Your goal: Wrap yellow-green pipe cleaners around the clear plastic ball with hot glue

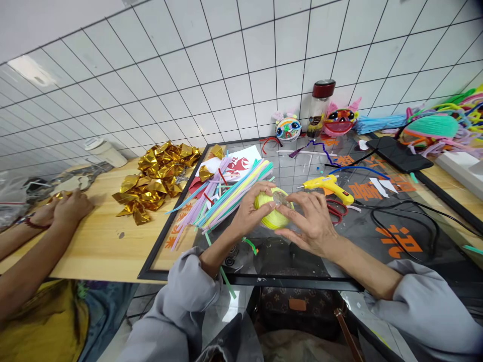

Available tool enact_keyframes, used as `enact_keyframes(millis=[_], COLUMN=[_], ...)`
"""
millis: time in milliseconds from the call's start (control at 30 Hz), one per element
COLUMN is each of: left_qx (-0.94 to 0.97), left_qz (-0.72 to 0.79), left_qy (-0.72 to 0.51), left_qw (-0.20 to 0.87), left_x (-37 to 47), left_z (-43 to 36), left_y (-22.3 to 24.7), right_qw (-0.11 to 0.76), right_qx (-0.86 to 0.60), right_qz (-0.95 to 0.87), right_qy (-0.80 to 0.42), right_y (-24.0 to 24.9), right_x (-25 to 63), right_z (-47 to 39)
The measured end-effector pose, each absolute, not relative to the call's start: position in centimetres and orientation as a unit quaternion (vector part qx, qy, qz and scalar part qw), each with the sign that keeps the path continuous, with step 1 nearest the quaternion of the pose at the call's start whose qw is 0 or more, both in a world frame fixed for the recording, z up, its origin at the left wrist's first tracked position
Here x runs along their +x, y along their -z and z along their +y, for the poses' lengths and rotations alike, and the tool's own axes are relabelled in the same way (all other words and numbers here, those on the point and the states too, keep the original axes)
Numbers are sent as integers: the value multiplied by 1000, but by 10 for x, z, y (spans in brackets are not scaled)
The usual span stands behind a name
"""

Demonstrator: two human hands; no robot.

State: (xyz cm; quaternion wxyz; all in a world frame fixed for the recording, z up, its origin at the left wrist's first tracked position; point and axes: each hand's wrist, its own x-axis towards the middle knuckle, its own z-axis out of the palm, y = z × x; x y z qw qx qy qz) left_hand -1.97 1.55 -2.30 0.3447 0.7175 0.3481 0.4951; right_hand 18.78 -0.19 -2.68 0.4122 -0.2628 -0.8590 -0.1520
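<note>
A round yellow ball-like object, wound with fuzzy strands and showing a clear patch near its top, is held between my two hands above the dark board. My left hand wraps round its left side, with the thumb on top. On the right side, my right hand presses its fingers against the ball's top and edge. Just beyond my right hand lies a yellow glue gun, and red-handled scissors sit beside it. Pastel fuzzy sticks are heaped left of my hands.
Gold foil pieces pile up at the left, near another person's hands. Two decorated animal heads and a lidded bottle stand by the wall. A phone and a black cable are on the right.
</note>
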Motion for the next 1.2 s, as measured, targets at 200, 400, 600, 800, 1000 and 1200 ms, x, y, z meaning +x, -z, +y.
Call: enact_keyframes(millis=[200, 400, 600, 800, 1000, 1200], left_qx=[760, 793, 798, 801, 789, 730], left_qz=[350, 328, 330, 307, 314, 347], left_qy=[-489, -499, -500, -509, -508, -522], left_qw=[246, 124, 59, 76, 146, 274], left_x=[-22, -24, -24, -23, -22, -18], left_z=[17, 20, 19, 20, 17, 11], left_y=[25, 30, 32, 31, 33, 32], right_qw=[410, 407, 411, 411, 414, 410], right_qx=[-269, -274, -281, -283, -278, -289], right_qz=[-858, -858, -856, -855, -854, -855], right_qy=[154, 151, 141, 142, 147, 131], right_y=[27, 29, 29, 27, 26, 28], right_x=[188, 189, 187, 186, 186, 186], right_z=[-1, 1, 2, 2, 2, 3])
